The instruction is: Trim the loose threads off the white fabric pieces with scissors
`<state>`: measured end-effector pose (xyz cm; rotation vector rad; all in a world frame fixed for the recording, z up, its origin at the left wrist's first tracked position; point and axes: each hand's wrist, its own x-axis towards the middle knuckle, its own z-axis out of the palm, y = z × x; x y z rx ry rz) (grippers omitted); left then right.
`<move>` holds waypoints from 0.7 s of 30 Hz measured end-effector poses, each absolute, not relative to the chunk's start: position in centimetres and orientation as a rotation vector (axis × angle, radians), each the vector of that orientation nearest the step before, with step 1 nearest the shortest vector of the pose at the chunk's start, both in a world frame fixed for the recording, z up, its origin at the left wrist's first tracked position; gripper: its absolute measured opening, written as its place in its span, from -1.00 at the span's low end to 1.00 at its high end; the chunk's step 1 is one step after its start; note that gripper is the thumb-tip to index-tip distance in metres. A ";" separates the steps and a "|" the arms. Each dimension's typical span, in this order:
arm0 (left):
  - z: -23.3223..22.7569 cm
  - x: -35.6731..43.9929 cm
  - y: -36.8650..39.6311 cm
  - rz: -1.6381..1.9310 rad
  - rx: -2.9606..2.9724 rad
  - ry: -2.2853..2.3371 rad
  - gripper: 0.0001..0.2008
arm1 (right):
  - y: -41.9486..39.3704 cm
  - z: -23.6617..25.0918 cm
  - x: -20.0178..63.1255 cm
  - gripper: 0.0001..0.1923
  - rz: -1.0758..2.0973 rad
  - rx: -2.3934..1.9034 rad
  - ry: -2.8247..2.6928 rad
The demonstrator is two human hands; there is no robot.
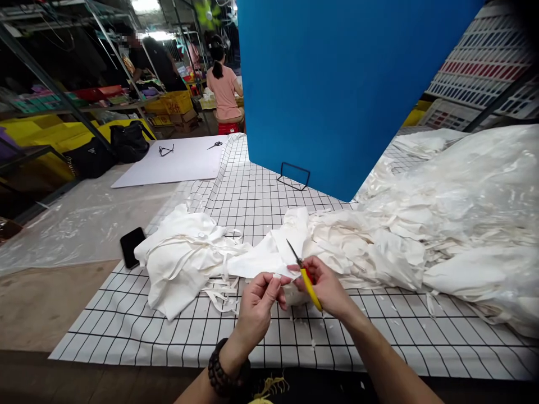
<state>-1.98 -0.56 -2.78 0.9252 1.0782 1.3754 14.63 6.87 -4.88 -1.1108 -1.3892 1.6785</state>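
Hands: 2 in view, both over white cotton-like cloth at front of tbl. L hand (257, 303): thumb + index pinched tog on 1 small white cloth edge (277, 276); other fingers curled; 1 dark brown beaded bracelet (227, 367) on wrist. R hand (324, 285): curled round 1 pr slim scissors w/ yellow and red handles (310, 287), dark blades pointing up and L; its fingertips are just beside the pinched edge. Whether blades are parted: can't tell

Cloth: 2 main heaps, 1 crumpled white heap (181, 264) L of hands, 1 larger off-white heap (357, 241) R of hands; no. of pcs per heap can't be counted, overlapped. 1 flat white pc (263, 255) btwn heaps, just beyond the hands. Clear plastic sheeting (475, 168) over far R

Tbl: 1 white cover w/ black grid lines (248, 196). 1 black phone (131, 248) touching L heap. 1 tall blue panel (337, 84), 1 black wire stand (295, 176) at its lower edge. 1 white flat board (181, 163) w/ 1 pr black glasses (165, 150) + 1 pr black-handled scissors (215, 145)

Bkgd: 2 people, 1 in pink top (223, 90) on 1 red stool (228, 128), 1 in dark top (158, 62)
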 end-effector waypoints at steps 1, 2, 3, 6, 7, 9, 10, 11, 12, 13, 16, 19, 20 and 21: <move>-2.9 -2.0 -0.5 1.377 0.933 1.073 -0.76 | 6.7 -4.2 15.4 -0.64 1.588 -1.153 -1.452; -3.0 -2.1 -0.5 1.374 0.963 1.092 -0.77 | 6.5 -3.5 16.3 -0.66 1.497 -1.204 -1.540; -3.1 -2.2 -0.4 1.367 1.008 1.124 -0.77 | 6.3 -2.6 17.1 -0.67 1.414 -1.263 -1.657; -2.9 -2.4 -0.4 1.333 1.183 1.216 -0.80 | 5.3 -0.3 18.7 -0.65 1.178 -1.389 -2.047; -2.8 -2.4 -0.4 1.322 1.240 1.231 -0.81 | 4.9 0.3 18.9 -0.64 1.101 -1.410 -2.138; -2.5 -2.4 -0.4 1.298 1.343 1.246 -0.83 | 4.3 1.1 18.7 -0.62 0.981 -1.445 -2.227; -2.3 -2.4 -0.4 1.286 1.389 1.250 -0.83 | 4.1 1.3 18.4 -0.60 0.946 -1.464 -2.243; -2.2 -2.4 -0.4 1.278 1.431 1.254 -0.84 | 3.9 1.4 18.1 -0.59 0.924 -1.481 -2.253; -2.1 -2.4 -0.4 1.275 1.467 1.258 -0.84 | 3.8 1.5 17.9 -0.57 0.910 -1.491 -2.259; -2.0 -2.4 -0.4 1.274 1.497 1.259 -0.84 | 3.8 1.6 17.6 -0.56 0.901 -1.493 -2.264; -1.9 -2.4 -0.4 1.265 1.545 1.256 -0.84 | 3.9 1.8 17.3 -0.57 0.889 -1.465 -2.278; -1.8 -2.4 -0.4 1.252 1.561 1.251 -0.82 | 4.0 2.0 17.2 -0.57 0.881 -1.435 -2.285; -1.8 -2.4 -0.5 1.252 1.562 1.250 -0.83 | 4.0 2.1 17.2 -0.58 0.875 -1.434 -2.286; -1.8 -2.4 -0.5 1.252 1.565 1.248 -0.83 | 3.9 2.1 17.2 -0.58 0.870 -1.435 -2.286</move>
